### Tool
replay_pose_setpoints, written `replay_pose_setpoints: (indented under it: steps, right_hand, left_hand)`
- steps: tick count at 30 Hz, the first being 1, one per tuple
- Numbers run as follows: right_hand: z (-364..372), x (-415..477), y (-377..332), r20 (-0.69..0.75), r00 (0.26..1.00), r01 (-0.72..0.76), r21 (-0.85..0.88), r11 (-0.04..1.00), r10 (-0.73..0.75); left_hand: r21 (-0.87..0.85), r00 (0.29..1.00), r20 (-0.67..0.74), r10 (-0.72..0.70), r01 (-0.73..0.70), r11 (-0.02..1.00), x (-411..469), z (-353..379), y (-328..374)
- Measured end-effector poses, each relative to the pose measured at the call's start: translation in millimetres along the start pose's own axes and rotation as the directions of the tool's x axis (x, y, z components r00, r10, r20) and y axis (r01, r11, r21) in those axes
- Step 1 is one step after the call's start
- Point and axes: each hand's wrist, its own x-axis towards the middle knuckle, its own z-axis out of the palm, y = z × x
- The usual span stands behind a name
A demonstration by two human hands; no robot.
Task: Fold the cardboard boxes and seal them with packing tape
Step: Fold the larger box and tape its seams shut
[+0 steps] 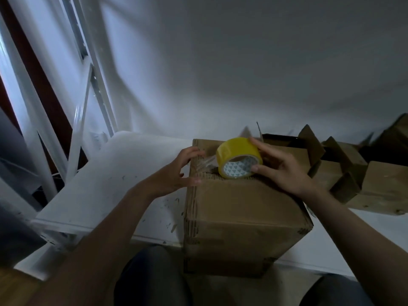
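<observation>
tape roll (239, 157) in right hand (280, 168), atop box (242, 213)

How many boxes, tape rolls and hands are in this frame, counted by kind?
Cardboard boxes: at least 4, the box being taped plus dim boxes on the right, too blurred to count exactly
Tape roll: 1
Hands: 2, left hand and right hand
Total: at least 7
</observation>
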Motion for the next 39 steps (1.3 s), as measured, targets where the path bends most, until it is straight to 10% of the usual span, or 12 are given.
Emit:
replay_pose_setpoints:
  steps: [9, 22, 39]
  right_hand:
    - [23.8, 7.4, -1.6, -0.146, 0.989, 0.036, 0.045, 0.998, -0.029]
    - [23.8, 8.6, 9.4, -0.161, 0.972, 0.178, 0.013, 0.984, -0.173]
    - [-16.5, 18.4, -1.4, -0.008, 0.974, 0.214, -0.283, 0.935, -0.226]
  left_hand:
    - [0.184, 0.997, 0.068, -0.04, 0.027, 0.983, 18.1, -35.6, 13.8]
    - [0.789, 0.971, -0.013, -0.24, 0.158, 0.594, -16.0, 25.1, 51.9]
    - [0.864, 0.951, -0.1, -0.293, 0.23, 0.449, -14.8, 34.5, 57.0]
